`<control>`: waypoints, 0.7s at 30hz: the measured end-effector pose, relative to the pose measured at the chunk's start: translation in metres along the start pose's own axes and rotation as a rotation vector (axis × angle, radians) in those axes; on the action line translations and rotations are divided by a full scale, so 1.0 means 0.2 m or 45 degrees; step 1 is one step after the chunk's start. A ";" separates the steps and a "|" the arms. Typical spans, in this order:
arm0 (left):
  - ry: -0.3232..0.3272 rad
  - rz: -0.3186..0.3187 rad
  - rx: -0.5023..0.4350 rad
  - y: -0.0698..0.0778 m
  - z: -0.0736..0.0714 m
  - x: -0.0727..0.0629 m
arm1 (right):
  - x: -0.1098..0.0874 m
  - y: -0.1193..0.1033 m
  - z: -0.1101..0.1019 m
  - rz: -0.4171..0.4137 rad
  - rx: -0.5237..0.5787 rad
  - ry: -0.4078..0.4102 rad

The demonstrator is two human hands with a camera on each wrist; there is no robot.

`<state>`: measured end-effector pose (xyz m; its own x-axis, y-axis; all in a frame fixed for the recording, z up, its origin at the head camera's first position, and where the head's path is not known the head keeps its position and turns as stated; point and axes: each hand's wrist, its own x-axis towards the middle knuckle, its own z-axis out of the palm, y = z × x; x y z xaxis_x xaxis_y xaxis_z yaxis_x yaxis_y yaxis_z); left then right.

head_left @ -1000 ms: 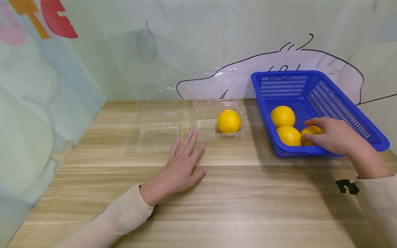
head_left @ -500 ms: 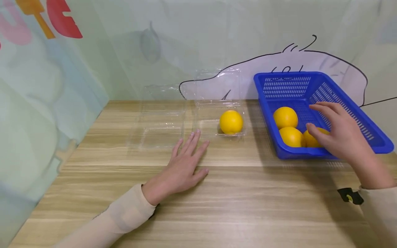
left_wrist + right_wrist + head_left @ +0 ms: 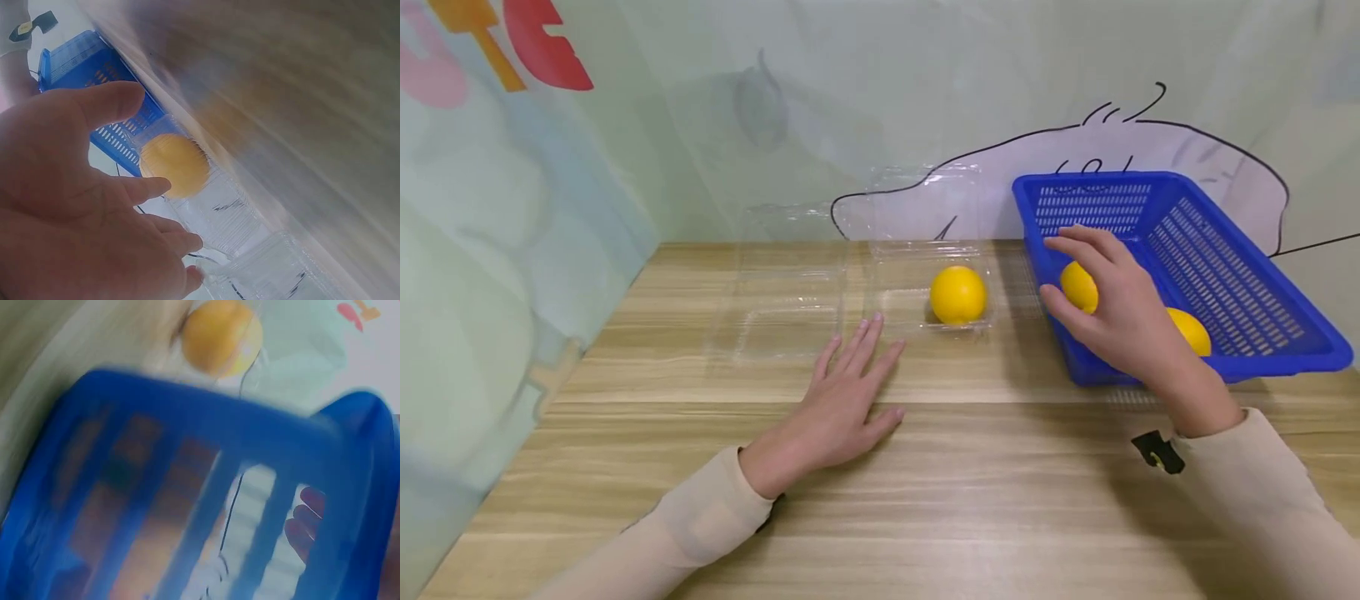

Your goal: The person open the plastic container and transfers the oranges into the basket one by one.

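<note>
My left hand (image 3: pixel 835 408) rests on the wooden table with straight, spread fingers, the fingertips near the front edges of two clear plastic clamshell boxes. One orange (image 3: pixel 958 295) sits in the right box (image 3: pixel 898 292); the left box (image 3: pixel 786 317) holds nothing. In the left wrist view that orange (image 3: pixel 175 164) shows beyond my fingers. Over the near left part of the blue basket (image 3: pixel 1262 363) hovers my right hand (image 3: pixel 1120 317), thumb and fingers apart and nothing seen between them. Beneath it two oranges show, one by the thumb (image 3: pixel 1078 287), another beside the wrist (image 3: pixel 1189 332). A third is hidden by the hand.
The boxes' raised lids (image 3: pixel 925 200) stand near the printed wall cloth (image 3: pixel 700 150) at the back. The basket's slotted side (image 3: pixel 219 412) fills most of the right wrist view. Bare wood table (image 3: pixel 970 492) lies in front.
My right hand has let go of the orange at the basket's near side, lifted, and moved left over the other oranges. My left hand has stayed in place.
</note>
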<state>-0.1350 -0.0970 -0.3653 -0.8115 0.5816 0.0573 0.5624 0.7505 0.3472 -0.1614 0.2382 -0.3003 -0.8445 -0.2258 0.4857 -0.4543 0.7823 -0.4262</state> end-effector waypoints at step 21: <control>0.003 0.010 -0.018 -0.01 -0.01 -0.01 | 0.26 -0.24 0.36 0.063 -0.131 -0.240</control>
<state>-0.1352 -0.1011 -0.3639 -0.8073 0.5868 0.0625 0.5667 0.7413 0.3597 -0.2040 0.1483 -0.3095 -0.9074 -0.2827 0.3110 -0.3880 0.8479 -0.3612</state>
